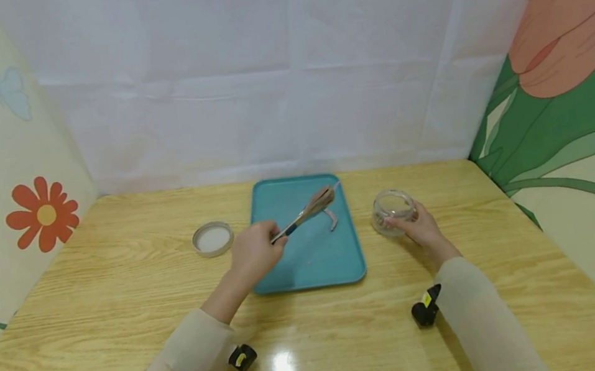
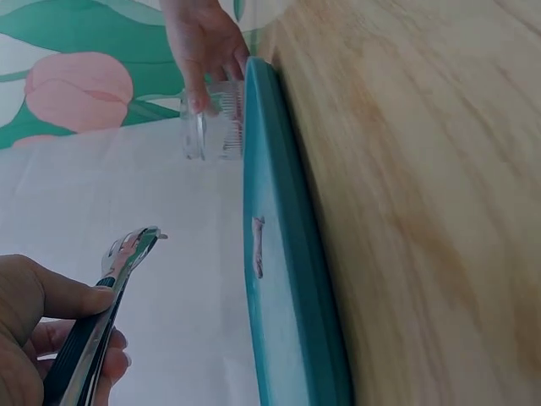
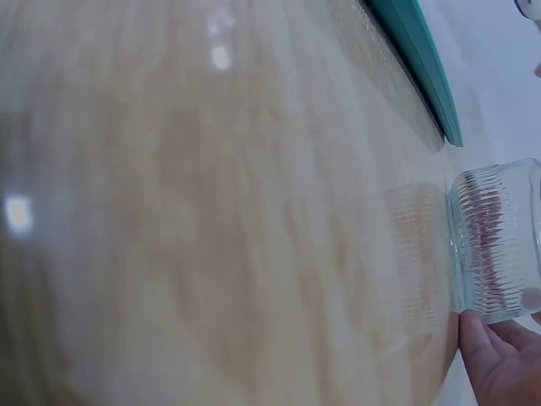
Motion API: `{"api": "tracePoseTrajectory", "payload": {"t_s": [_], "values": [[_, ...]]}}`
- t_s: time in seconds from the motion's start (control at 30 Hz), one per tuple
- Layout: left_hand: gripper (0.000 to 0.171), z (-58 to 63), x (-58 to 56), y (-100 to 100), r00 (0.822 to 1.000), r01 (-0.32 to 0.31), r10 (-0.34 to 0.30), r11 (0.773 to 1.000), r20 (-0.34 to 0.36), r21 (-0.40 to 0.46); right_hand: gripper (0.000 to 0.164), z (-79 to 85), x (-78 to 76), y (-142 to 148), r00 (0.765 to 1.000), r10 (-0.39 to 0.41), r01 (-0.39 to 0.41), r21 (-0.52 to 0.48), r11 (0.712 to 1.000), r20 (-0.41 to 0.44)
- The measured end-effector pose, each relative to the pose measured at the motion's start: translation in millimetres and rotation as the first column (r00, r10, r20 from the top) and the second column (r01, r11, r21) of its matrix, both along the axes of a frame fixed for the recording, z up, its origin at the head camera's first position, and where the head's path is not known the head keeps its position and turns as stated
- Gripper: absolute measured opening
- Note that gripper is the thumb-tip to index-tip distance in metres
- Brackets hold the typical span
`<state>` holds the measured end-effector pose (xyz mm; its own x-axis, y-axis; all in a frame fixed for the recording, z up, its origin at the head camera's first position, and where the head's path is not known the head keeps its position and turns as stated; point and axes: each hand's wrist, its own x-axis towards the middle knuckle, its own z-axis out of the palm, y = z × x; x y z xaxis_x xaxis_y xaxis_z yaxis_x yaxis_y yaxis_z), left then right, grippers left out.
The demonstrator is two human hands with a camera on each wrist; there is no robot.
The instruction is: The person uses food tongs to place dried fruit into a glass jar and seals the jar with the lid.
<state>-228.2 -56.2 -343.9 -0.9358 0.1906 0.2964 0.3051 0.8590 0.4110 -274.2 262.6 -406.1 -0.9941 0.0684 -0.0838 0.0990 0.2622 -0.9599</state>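
My left hand (image 1: 254,251) grips metal tongs (image 1: 306,212) with dark handle panels, held above the blue-green tray (image 1: 309,272). Between the tongs' tips sits a thin pinkish strip (image 2: 127,250), its end poking out. A second pinkish strip (image 1: 332,220), curved, lies on the tray beneath. To the right of the tray, my right hand (image 1: 420,229) holds a clear glass jar (image 1: 392,218) upright on the table, thumb on the near side. The jar has no lid on it. A reddish patch shows through its ribbed wall (image 3: 486,241) in the right wrist view.
A round lid (image 1: 213,239) with a pale inside lies on the wooden table (image 1: 134,276), left of the tray. White cloth (image 1: 261,77) hangs behind the table. Painted flower panels (image 1: 571,80) stand at both sides.
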Motion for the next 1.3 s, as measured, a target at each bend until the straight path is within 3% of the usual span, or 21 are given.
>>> {"api": "tracePoseTrajectory", "payload": {"t_s": [0.23,0.47,0.83,1.3], "values": [[0.015,7.6,-0.9,13,0.999,0.037,-0.037,0.999,-0.012,-0.003,0.092,-12.0,-8.5,5,1.0,0.004,-0.004,0.008,1.0,-0.025],[0.015,13.1,-2.2,30,0.997,0.081,-0.08,0.997,-0.004,0.016,0.091,-16.5,-12.7,7,1.0,-0.014,0.014,-0.014,1.0,0.017],[0.017,11.7,-4.1,54,0.994,0.114,-0.114,0.993,0.002,0.038,0.093,-16.6,-13.4,8,1.0,-0.001,0.002,-0.018,1.0,0.012],[0.019,7.9,-6.8,71,0.99,0.122,-0.125,0.991,0.069,0.052,0.093,-19.9,-14.9,8,1.0,-0.011,0.012,-0.062,0.998,0.015]]}}
